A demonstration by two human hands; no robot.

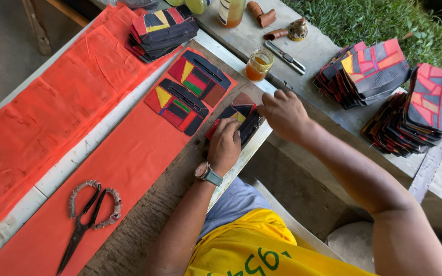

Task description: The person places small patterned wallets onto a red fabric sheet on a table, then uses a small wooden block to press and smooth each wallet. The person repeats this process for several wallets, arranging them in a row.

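Observation:
My left hand (224, 144), a watch on its wrist, presses down on a small patchwork pouch (239, 111) of black, red and yellow pieces lying at the table's edge. My right hand (284, 113) grips the same pouch at its right end with the fingers curled. Two similar patchwork pouches (199, 75) (176, 105) with black zips lie just beyond on the orange cloth (124, 158).
Scissors (85, 220) with wrapped handles lie on the orange cloth near me. A stack of pouches (162, 30) sits at the far end. More stacks (369, 71) (425, 107) rest on the concrete ledge at right, beside a jar of amber liquid (258, 64) and a utility knife (286, 57).

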